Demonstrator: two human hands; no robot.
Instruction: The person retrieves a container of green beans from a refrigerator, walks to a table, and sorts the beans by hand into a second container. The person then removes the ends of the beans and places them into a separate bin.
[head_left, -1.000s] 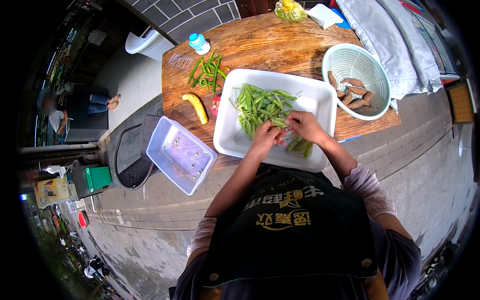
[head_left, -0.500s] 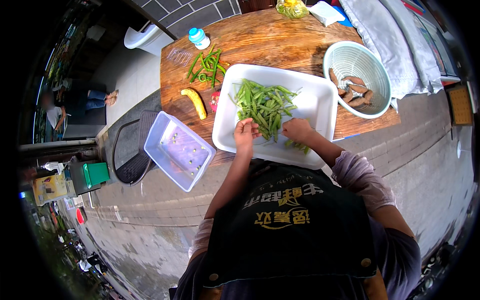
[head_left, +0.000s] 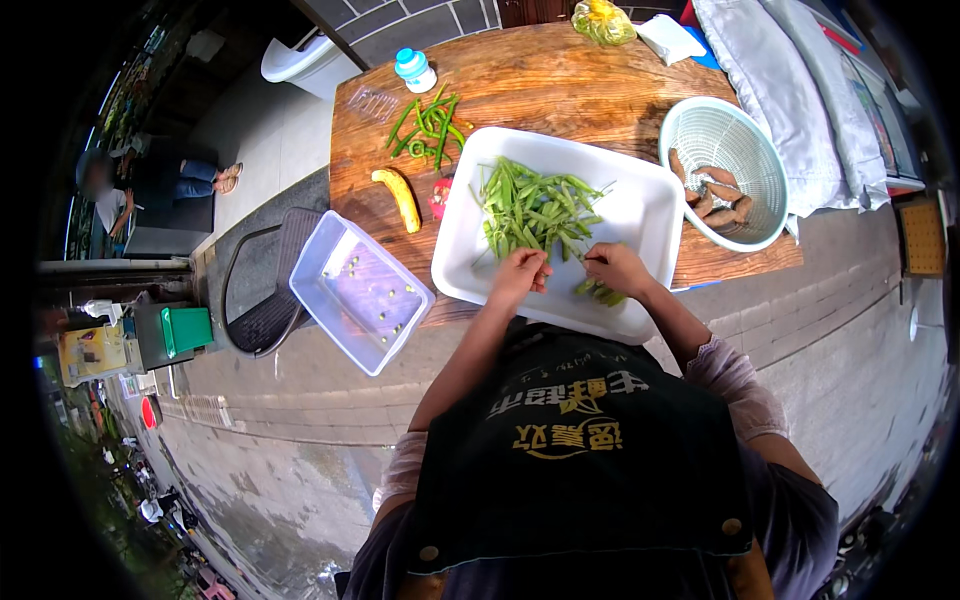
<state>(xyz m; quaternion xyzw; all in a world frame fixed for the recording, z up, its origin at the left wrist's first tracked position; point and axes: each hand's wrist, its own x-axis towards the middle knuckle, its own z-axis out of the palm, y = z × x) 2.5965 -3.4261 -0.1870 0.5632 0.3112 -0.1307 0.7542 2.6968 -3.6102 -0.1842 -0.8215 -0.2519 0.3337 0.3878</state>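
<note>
A heap of green pea pods (head_left: 535, 205) fills the left part of a white tray (head_left: 648, 210) in front of me. Over the tray's near side, my left hand (head_left: 520, 274) has its fingers curled closed at the edge of the heap. My right hand (head_left: 616, 268) pinches with thumb and fingers just to its right, a short gap apart. Whatever either hand holds is too small to make out. Beneath my right hand lies a smaller bunch of pods (head_left: 600, 292). A clear plastic bin (head_left: 345, 300) to the left contains several small green bits.
On the wooden table (head_left: 510, 75) are green peppers (head_left: 425, 130), a yellow banana-like fruit (head_left: 398, 200), a red fruit (head_left: 440, 196) and a blue-capped bottle (head_left: 414, 70). A pale basket (head_left: 725, 125) of brown roots stands right. A dark chair (head_left: 265, 310) is left; a person (head_left: 110, 205) sits beyond.
My left hand has moved right and curled its fingers, which were spread before. My right hand has turned into a pinch. The whole view has shifted slightly.
</note>
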